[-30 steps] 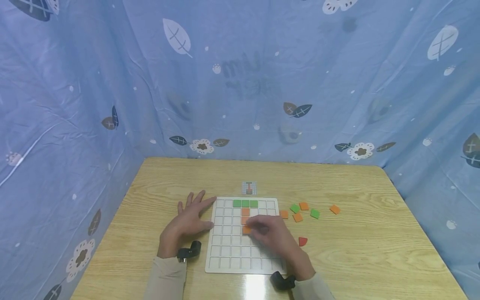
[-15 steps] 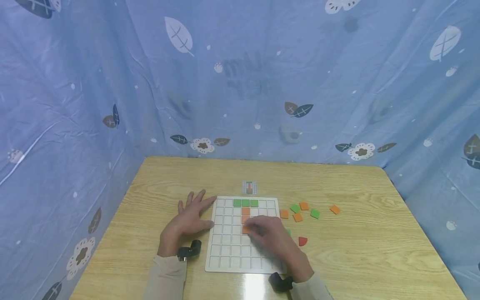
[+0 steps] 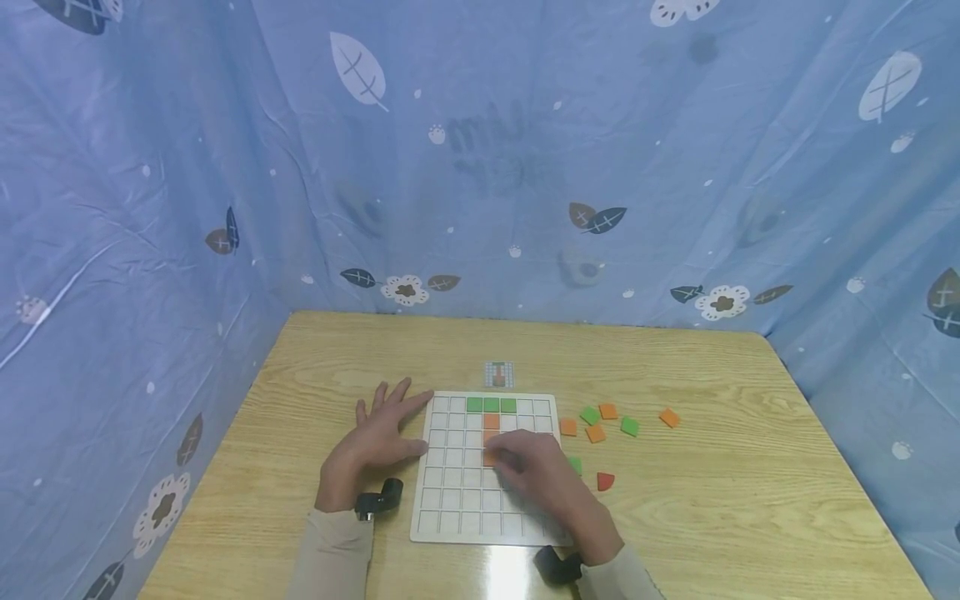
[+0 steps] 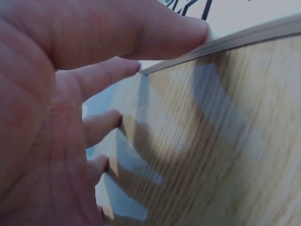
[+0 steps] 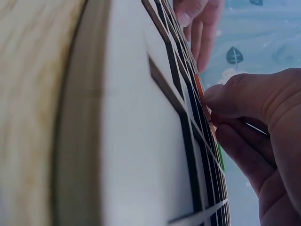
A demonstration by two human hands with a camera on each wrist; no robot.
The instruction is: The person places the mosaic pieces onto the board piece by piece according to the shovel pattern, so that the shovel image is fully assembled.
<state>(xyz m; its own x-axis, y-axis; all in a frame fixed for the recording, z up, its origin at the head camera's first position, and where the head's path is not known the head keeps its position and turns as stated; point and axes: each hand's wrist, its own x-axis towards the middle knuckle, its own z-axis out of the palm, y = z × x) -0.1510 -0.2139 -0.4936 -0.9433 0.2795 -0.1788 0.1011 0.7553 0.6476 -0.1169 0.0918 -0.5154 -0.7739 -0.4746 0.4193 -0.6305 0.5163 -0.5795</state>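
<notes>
A white grid board [image 3: 452,500] lies on the wooden table. My left hand [image 3: 375,437] is spread at its left side, thumb and index fingertip touching the edge, as the left wrist view also shows with the thumb [image 4: 164,35] on the rim. Over the board's middle, my right hand [image 3: 534,465] pinches an orange square tile [image 3: 490,459] down at a cell; the fingers partly hide it. Above it in the same column are more orange tiles [image 3: 491,421], under a row of green square tiles [image 3: 491,405]. In the right wrist view the right thumb [image 5: 230,96] is against an orange tile [image 5: 199,89].
Right of the board lie several loose orange [image 3: 608,412] and green tiles [image 3: 629,427], plus a red quarter-round piece [image 3: 605,482]. One green tile [image 3: 575,465] sits beside the right wrist. A small patterned card [image 3: 498,374] lies behind the board. Blue curtains [image 3: 480,167] surround the table.
My right hand has shifted slightly left with the orange tile, its fingers now covering more of it. A green tile beside the right wrist has come into view. The left hand stays put.
</notes>
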